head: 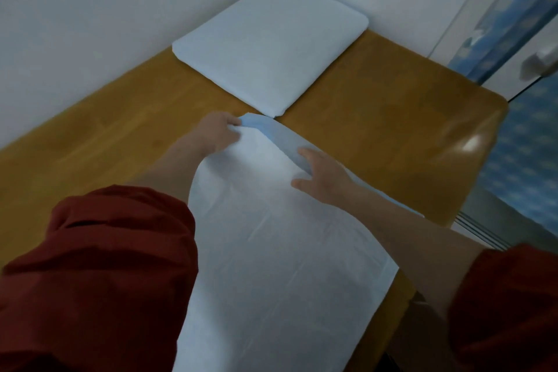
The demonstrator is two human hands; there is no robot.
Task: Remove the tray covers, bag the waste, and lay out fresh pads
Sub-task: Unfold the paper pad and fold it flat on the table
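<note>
A wooden table (377, 106) runs into the corner of the room. At its far corner, against both walls, sits a tray wrapped in a pale pad (268, 48). A second fresh pad (271, 235) lies creased along the table's near part, and its far tip almost touches the wrapped tray's near corner. The left hand (217, 133) pinches that far tip between thumb and fingers. The right hand (323, 180) rests with spread fingers on the pad's right edge, where blue backing shows. Both red sleeves (105, 266) are pushed up.
</note>
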